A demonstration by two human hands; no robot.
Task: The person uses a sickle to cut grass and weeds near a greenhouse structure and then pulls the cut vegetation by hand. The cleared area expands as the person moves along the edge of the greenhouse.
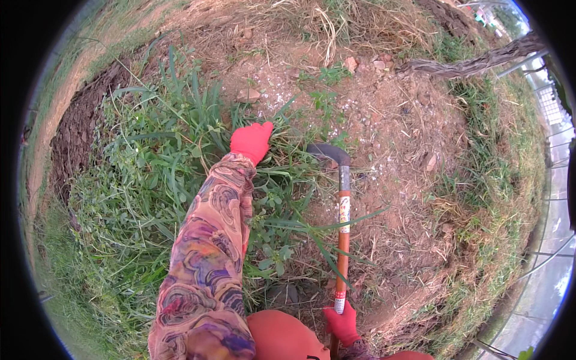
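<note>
My left hand (252,140), in a red glove below a patterned sleeve, reaches into a thick clump of green weeds and grass (193,103). Its fingers are closed on grass blades (281,128) beside them. Low in the view, my right hand (343,323), also red-gloved, grips the brown wooden handle of a sickle (344,252). The handle bears labels with writing. At its upper end, a metal neck bends left to a dark blade (321,149), whose tip lies among the grass to the right of my left hand.
A gnarled trunk or branch (468,67) reaches in from the upper right. Stones (351,64) and dry straw (333,36) lie on the reddish soil (396,171). Dark turned earth (76,126) borders the weeds on the left. My knee (288,335) is at the bottom.
</note>
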